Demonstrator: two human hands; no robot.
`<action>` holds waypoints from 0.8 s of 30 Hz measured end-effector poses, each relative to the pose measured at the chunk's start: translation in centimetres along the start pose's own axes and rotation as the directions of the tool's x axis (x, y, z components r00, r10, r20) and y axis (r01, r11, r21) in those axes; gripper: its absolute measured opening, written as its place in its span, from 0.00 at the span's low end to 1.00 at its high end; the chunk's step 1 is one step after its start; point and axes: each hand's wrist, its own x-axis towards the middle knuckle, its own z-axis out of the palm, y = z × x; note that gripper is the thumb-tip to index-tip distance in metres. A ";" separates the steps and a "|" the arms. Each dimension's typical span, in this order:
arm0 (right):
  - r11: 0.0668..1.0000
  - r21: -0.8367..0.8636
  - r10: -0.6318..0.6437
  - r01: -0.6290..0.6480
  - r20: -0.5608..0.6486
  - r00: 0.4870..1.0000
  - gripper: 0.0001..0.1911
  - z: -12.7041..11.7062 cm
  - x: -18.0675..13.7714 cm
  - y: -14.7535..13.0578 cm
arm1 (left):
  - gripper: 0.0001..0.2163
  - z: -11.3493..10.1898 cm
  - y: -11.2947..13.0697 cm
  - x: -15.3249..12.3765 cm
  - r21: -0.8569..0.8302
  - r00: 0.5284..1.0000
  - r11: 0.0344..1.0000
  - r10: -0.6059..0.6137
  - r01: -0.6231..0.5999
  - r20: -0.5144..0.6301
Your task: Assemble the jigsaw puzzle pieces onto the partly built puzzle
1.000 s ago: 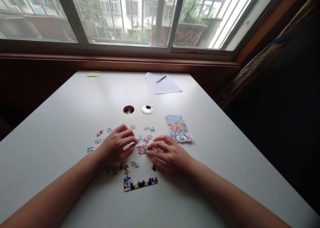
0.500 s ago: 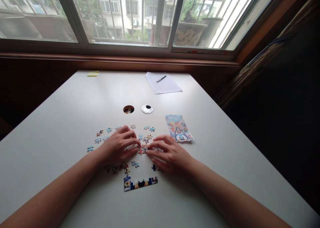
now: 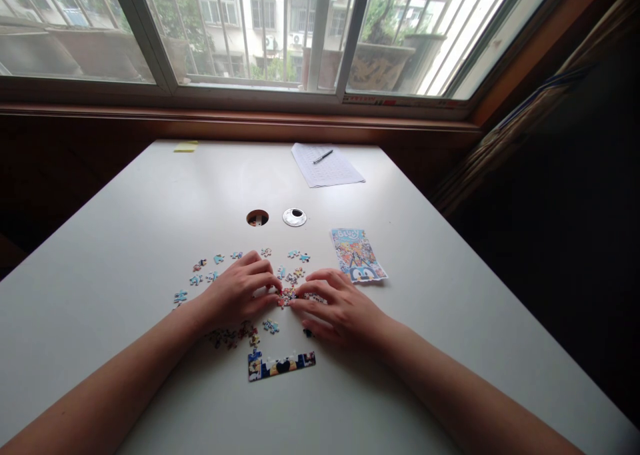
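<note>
Both of my hands meet over a small cluster of red and multicoloured jigsaw pieces (image 3: 287, 297) in the middle of the table. My left hand (image 3: 247, 285) is closed, its fingertips gripping the cluster's left side. From the right, the fingers of my right hand (image 3: 337, 305) press on the cluster's other side. Nearer to me lies a joined strip of puzzle border (image 3: 281, 366), dark blue and yellow, with a short upright at its left end. A light blue joined pair of pieces (image 3: 271, 326) sits between the cluster and the strip. Dark loose pieces (image 3: 227, 337) lie partly behind my left wrist.
Several loose blue pieces (image 3: 196, 280) lie beyond and left of my left hand. A picture sheet (image 3: 357, 255) rests to the right. Farther back are a round hole (image 3: 257, 218), a metal cap (image 3: 295, 217), papers (image 3: 327, 168) with a pen (image 3: 323, 156), and yellow sticky notes (image 3: 186, 146).
The fingertips of both hands have shifted slightly on the cluster, which is turned a little. My right hand now covers more of the dark piece beneath it.
</note>
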 end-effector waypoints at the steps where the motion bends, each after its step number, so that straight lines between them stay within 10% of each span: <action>1: 1.000 -0.002 0.002 -0.002 0.008 1.000 0.19 0.0 0.0 0.0 | 0.06 0.0 0.0 0.0 -0.004 1.000 1.000 -0.005 0.005 0.002; 24: 0.999 -0.052 -0.011 0.013 0.036 0.999 0.22 0.2 0.0 -0.2 | 0.03 -0.1 1.1 0.4 -0.129 0.964 0.956 -0.255 0.264 0.080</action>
